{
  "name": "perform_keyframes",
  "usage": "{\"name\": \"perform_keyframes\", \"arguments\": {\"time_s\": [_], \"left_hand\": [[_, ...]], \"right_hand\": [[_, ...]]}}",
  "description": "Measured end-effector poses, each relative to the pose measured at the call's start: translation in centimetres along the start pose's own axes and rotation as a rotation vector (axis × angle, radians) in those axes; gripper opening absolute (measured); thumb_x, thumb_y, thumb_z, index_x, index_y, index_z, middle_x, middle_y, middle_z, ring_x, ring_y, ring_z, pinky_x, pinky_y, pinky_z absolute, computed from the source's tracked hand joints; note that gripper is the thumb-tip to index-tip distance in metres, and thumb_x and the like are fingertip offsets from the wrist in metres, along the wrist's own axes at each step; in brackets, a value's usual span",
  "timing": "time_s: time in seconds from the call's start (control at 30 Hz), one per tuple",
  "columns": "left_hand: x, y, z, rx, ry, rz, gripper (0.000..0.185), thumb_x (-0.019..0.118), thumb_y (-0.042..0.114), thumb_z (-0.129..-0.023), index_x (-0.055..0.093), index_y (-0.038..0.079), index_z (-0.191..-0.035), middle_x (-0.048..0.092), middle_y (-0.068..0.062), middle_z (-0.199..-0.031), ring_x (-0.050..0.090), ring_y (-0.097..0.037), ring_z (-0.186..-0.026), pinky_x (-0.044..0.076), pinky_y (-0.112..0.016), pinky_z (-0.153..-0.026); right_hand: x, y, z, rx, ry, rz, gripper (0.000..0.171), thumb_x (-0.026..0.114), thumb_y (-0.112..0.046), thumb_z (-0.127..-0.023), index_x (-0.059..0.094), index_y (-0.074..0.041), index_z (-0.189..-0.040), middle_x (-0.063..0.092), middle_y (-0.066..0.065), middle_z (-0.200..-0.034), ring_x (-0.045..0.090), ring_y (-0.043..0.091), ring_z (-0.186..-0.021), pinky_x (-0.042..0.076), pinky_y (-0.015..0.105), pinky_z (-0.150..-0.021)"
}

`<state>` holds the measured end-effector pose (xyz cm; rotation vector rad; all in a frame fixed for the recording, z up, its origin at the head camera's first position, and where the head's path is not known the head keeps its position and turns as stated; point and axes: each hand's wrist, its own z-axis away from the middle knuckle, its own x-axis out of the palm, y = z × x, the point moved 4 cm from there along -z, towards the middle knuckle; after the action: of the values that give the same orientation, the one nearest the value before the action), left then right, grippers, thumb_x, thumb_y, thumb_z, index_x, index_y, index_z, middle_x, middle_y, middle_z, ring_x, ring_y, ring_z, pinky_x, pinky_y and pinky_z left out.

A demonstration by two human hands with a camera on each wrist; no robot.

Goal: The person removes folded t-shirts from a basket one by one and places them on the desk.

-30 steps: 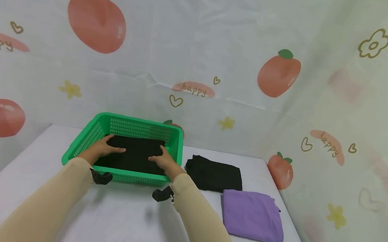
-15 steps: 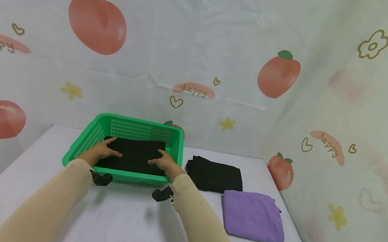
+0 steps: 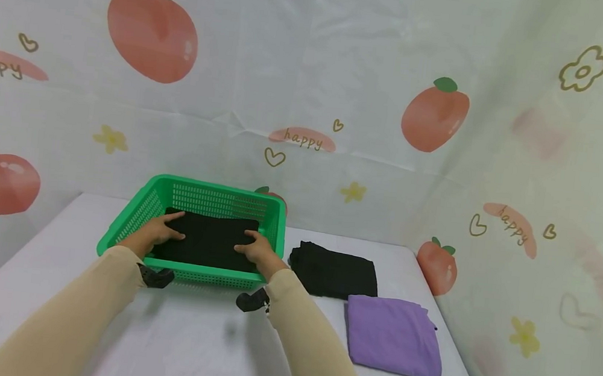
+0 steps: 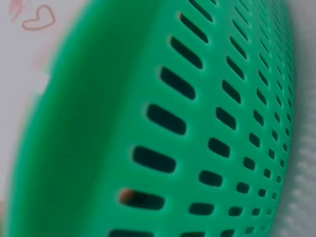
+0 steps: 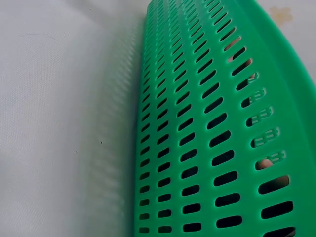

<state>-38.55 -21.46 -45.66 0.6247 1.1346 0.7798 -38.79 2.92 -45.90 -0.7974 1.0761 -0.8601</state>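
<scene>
A green slotted plastic basket (image 3: 277,210) stands at the back left of the table, with a folded black cloth (image 3: 211,243) lying flat inside. My left hand (image 3: 154,234) reaches over the front rim and rests on the cloth's left side, thumb and forefinger spread. On the cloth's right side lies my right hand (image 3: 258,251), its thumb and forefinger pointing inward. The other fingers of both hands are mostly hidden. From the left wrist, the basket wall (image 4: 197,143) fills the view, dark behind its slots. Skin shows through some slots of the basket wall (image 5: 202,118) in the right wrist view.
Right of the basket lies another folded black cloth (image 3: 334,271). A folded purple cloth (image 3: 393,337) is in front of it, near the right edge of the white-covered table (image 3: 194,341). A printed curtain (image 3: 312,80) hangs behind and along the right.
Both hands stay on the cloth in the basket. The left thumb has drawn slightly left and the right thumb slightly right, away from the cloth's middle. The other cloths have not moved.
</scene>
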Motion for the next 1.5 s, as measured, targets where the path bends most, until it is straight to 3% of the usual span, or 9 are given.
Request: {"name": "perform_keyframes", "arguments": {"time_s": [0.4,0.7,0.87,1.03,1.27,1.5], "left_hand": [[0.0,0.7,1.1,0.023,0.103,-0.097,0.073,0.061,0.010,-0.096,0.019,0.001,-0.155,0.006,-0.042,-0.154,0.017,-0.059,-0.138,0.032,-0.064,-0.108],[-0.3,1.2,1.2,0.015,0.152,-0.126,0.071,0.063,0.016,-0.095,0.025,0.005,-0.155,0.010,-0.040,-0.154,0.024,-0.058,-0.135,0.036,-0.062,-0.106],[-0.8,1.2,1.1,0.028,0.184,-0.138,0.070,0.064,0.016,-0.094,0.028,0.005,-0.153,0.012,-0.040,-0.154,0.025,-0.059,-0.135,0.037,-0.062,-0.105],[-1.5,0.7,1.2,0.047,0.163,-0.107,0.075,0.066,0.026,-0.094,0.026,0.007,-0.155,0.007,-0.040,-0.155,0.017,-0.060,-0.137,0.031,-0.066,-0.108],[-3.5,0.3,1.7,0.101,0.137,0.036,0.091,0.070,0.048,-0.088,0.021,0.015,-0.157,-0.004,-0.034,-0.158,0.006,-0.061,-0.140,0.024,-0.069,-0.109],[-4.6,1.0,3.2,0.098,0.061,0.033,0.086,0.061,0.048,-0.095,0.008,0.022,-0.158,-0.014,-0.032,-0.158,0.006,-0.063,-0.139,0.029,-0.074,-0.103]], "right_hand": [[-0.2,0.0,0.2,0.008,0.030,-0.054,0.062,0.070,-0.006,-0.090,0.048,-0.012,-0.147,0.039,0.019,-0.153,0.041,0.039,-0.137,0.042,0.051,-0.108],[-0.6,0.0,0.2,-0.004,0.068,-0.126,0.062,0.068,-0.003,-0.090,0.048,-0.014,-0.147,0.035,0.018,-0.156,0.032,0.039,-0.143,0.036,0.052,-0.111],[-0.9,-0.1,0.3,-0.019,0.035,-0.183,0.063,0.067,-0.005,-0.091,0.046,-0.016,-0.149,0.031,0.018,-0.158,0.030,0.039,-0.144,0.034,0.054,-0.113],[-1.4,-0.3,0.2,-0.041,0.003,-0.257,0.064,0.065,-0.005,-0.093,0.043,-0.020,-0.150,0.025,0.016,-0.161,0.027,0.039,-0.146,0.033,0.055,-0.113],[-1.4,-0.9,0.1,-0.051,-0.080,-0.521,0.064,0.058,-0.002,-0.097,0.039,-0.025,-0.153,0.023,0.016,-0.162,0.048,0.038,-0.133,0.047,0.050,-0.103],[-1.9,-1.6,0.8,-0.076,-0.105,-0.581,0.063,0.058,-0.002,-0.097,0.040,-0.026,-0.152,0.018,0.014,-0.163,0.040,0.038,-0.139,0.041,0.048,-0.108]]}}
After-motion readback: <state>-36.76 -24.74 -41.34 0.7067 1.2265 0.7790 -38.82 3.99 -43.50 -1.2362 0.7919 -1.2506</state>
